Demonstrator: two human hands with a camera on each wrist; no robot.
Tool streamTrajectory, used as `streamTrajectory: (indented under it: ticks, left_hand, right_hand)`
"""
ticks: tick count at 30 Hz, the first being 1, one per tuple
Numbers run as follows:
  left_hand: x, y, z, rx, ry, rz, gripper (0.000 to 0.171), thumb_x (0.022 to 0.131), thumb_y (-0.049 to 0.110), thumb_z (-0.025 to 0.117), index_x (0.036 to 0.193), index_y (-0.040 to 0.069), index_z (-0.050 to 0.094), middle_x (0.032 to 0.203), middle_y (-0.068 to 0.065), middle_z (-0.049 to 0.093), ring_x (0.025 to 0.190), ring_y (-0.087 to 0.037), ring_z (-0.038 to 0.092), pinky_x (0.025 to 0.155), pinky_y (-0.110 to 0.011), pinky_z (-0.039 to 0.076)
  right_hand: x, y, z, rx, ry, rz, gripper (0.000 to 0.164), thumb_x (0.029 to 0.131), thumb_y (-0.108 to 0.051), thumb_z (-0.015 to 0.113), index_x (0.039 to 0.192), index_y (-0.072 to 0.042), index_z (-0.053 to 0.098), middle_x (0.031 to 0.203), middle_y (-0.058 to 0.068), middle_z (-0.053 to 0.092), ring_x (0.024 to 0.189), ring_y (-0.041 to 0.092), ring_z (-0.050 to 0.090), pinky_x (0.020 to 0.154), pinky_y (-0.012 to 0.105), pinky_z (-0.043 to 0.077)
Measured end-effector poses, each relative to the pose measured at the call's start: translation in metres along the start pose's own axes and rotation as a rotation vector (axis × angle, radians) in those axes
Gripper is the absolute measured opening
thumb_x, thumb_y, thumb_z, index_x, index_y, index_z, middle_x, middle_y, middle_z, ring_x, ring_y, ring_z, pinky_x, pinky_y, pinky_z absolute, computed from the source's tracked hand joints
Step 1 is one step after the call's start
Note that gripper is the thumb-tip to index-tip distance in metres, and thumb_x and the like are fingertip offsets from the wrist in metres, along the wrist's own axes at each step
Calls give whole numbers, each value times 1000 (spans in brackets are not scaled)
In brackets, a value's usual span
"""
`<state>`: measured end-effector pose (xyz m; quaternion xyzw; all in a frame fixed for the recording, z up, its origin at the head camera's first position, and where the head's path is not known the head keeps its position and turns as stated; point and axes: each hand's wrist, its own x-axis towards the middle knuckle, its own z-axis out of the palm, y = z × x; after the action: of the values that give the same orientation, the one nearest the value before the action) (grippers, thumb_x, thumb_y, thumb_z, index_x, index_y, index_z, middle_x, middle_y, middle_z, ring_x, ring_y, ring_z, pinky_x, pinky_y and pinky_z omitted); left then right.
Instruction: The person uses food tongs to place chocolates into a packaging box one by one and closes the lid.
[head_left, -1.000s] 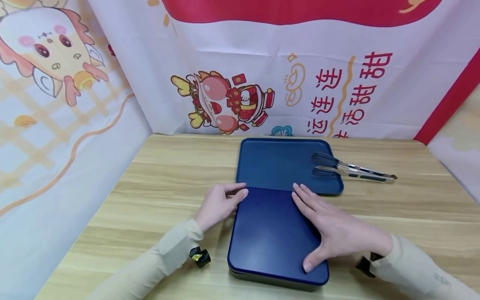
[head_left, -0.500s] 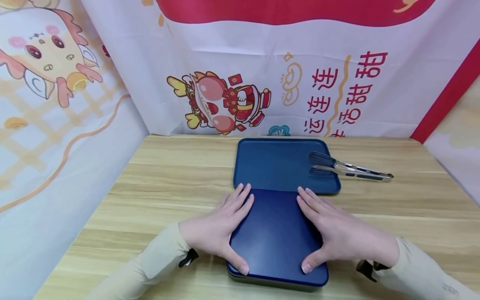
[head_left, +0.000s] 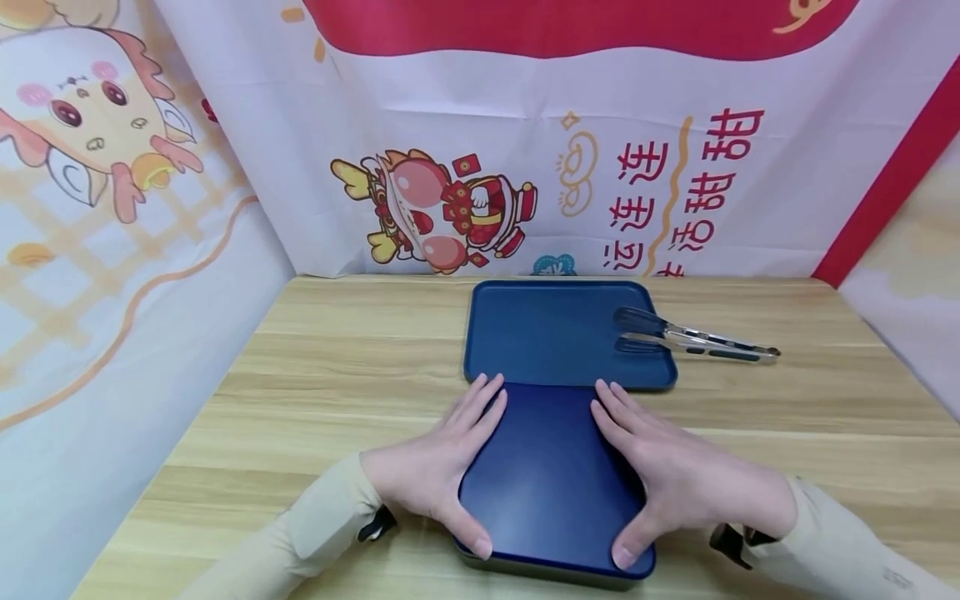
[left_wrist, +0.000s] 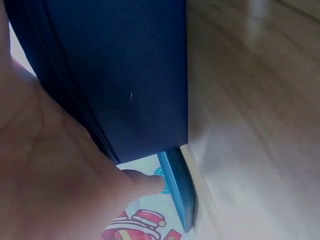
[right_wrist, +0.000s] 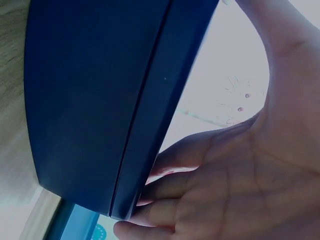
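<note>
A dark blue rectangular lidded box point(head_left: 551, 475) lies on the wooden table, its long sides running away from me. My left hand point(head_left: 438, 467) rests along its left edge, thumb at the near left corner and fairly straight fingers at the far left corner. On the opposite edge my right hand point(head_left: 671, 475) lies much the same way, its thumb at the near right corner. In the right wrist view, a seam separates the lid point(right_wrist: 165, 80) from the box's side point(right_wrist: 90, 100), and the fingertips touch the lid's edge. What the box contains is hidden.
Just beyond the box lies a flat blue tray point(head_left: 547, 333). Metal tongs point(head_left: 705, 337) with dark tips lie across its right edge, handles over the wooden table point(head_left: 360, 358). A printed cloth point(head_left: 480, 100) hangs behind the table.
My left hand has gone from the box's far left corner to spreading along its left edge, thumb now at the near corner. My right hand has barely moved; its thumb sits slightly nearer the front edge.
</note>
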<state>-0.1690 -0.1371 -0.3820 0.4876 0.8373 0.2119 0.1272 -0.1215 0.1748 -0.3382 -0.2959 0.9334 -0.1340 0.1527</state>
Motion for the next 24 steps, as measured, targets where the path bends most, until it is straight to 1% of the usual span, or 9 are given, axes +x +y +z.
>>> streamTrajectory:
  ticks: [2, 4, 7, 9, 11, 14, 17, 21, 24]
  left_hand:
    - [0, -1, 1, -10, 16, 2, 141, 59, 73, 72, 150, 8, -13, 151, -3, -29, 137, -25, -26, 107, -52, 8]
    - [-1, -1, 3, -19, 22, 3, 141, 60, 73, 72, 150, 8, -14, 151, -3, -29, 137, -25, -26, 107, -51, 9]
    - [-2, -1, 6, -30, 25, -3, 142, 60, 74, 72, 149, 8, -16, 151, -2, -29, 137, -25, -27, 107, -49, 10]
    - [-3, 0, 8, -23, 29, -4, 142, 59, 76, 70, 149, 7, -16, 151, -3, -29, 137, -25, -26, 107, -48, 10]
    - [-4, 1, 8, -1, 37, -11, 142, 59, 78, 68, 149, 7, -16, 151, -3, -29, 137, -25, -26, 107, -49, 10]
    - [-5, 4, 7, 61, 47, -26, 142, 58, 85, 61, 149, 6, -14, 152, -4, -28, 138, -26, -24, 107, -50, 10]
    - [-6, 8, 7, 118, 46, -43, 142, 58, 88, 56, 149, 5, -14, 151, -5, -28, 138, -27, -24, 107, -50, 10]
    - [-7, 12, 8, 145, 39, -62, 140, 60, 90, 52, 149, 5, -13, 151, -6, -29, 137, -27, -24, 108, -49, 8]
    - [-9, 13, 8, 160, 39, -68, 138, 61, 90, 51, 149, 4, -12, 151, -7, -29, 137, -27, -24, 108, -51, 7]
  right_hand:
    - [0, 0, 0, 3, 4, 2, 141, 48, -85, 64, 150, 0, 16, 155, 13, -6, 141, 34, -2, 106, 51, 17]
    - [0, 0, 0, 7, 7, -1, 141, 48, -85, 64, 149, 1, 17, 155, 14, -6, 141, 34, -2, 106, 52, 17]
    - [0, 0, 0, -1, 3, 8, 142, 47, -85, 64, 150, 0, 16, 155, 12, -7, 141, 32, -4, 106, 50, 16]
    - [0, 0, 1, -5, 5, 7, 142, 47, -85, 64, 150, 0, 16, 155, 11, -7, 141, 31, -5, 107, 50, 16]
    - [0, -1, 1, -7, 11, 3, 142, 47, -86, 63, 150, -1, 15, 155, 10, -8, 141, 30, -5, 107, 49, 16]
    - [0, -1, 2, 2, 21, -19, 142, 48, -85, 64, 150, 0, 15, 156, 10, -8, 141, 32, -5, 106, 50, 17]
    - [1, 1, 1, 31, 6, -21, 141, 48, -83, 65, 150, 0, 14, 156, 8, -10, 141, 31, -5, 106, 51, 17]
    - [2, 3, -1, 61, -27, -8, 141, 48, -81, 68, 151, -3, 12, 155, 4, -12, 141, 28, -7, 106, 51, 16]
    - [3, 3, 0, 68, -29, -30, 140, 49, -80, 68, 151, -2, 12, 156, 5, -12, 141, 30, -6, 106, 51, 17]
